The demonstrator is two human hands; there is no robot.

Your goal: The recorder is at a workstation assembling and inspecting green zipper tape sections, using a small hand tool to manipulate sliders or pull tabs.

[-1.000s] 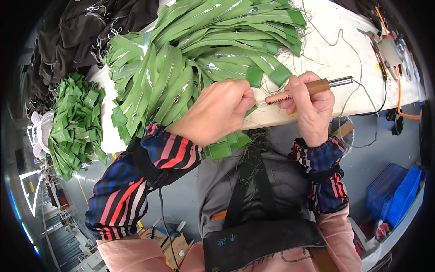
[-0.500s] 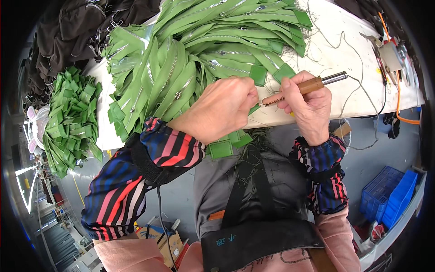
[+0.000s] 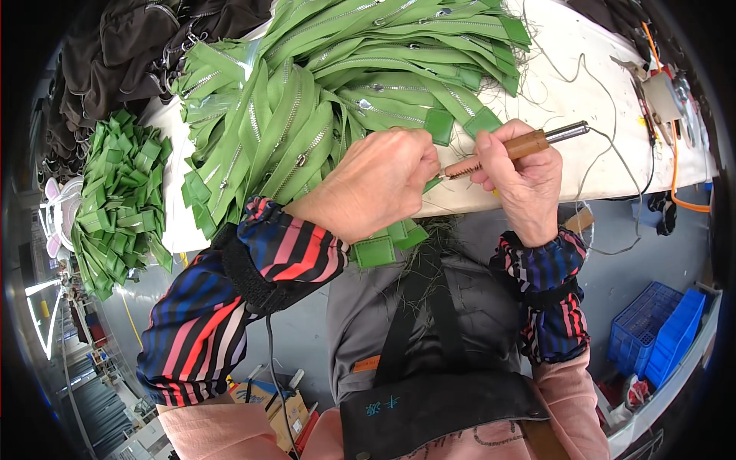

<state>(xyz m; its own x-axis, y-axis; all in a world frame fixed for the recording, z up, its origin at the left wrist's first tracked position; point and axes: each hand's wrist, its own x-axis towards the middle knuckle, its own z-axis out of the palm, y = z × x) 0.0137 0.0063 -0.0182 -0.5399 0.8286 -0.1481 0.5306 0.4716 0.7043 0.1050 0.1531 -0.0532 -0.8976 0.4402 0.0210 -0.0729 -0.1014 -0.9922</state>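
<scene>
My left hand [image 3: 376, 180] is closed, fingertips pinching the green tab [image 3: 432, 184] of a zipper over the table's near edge. Most of that zipper is hidden under the hand. Between the fingers of my right hand [image 3: 523, 172] lies a wooden-handled electric pen [image 3: 527, 145], with a coil near its front and a metal rear end. Its tip points left and meets or nearly meets the green tab; contact is too small to tell. Below my left wrist hang stitched green tabs [image 3: 375, 252]. A big bundle of green zippers [image 3: 307, 115] with metal teeth spreads behind my hands.
More green tabbed pieces [image 3: 119, 203] hang at the table's left end. Dark garments [image 3: 115, 61] pile at the far left. A thin cord [image 3: 613, 146] loops across the white table [image 3: 567, 92]. Loose threads cling to my apron [image 3: 429, 268]. Blue crates [image 3: 648, 326] stand at lower right.
Almost nothing differs. Both hands keep their grip and place, with only a very slight shift of the pen and my hands to the right.
</scene>
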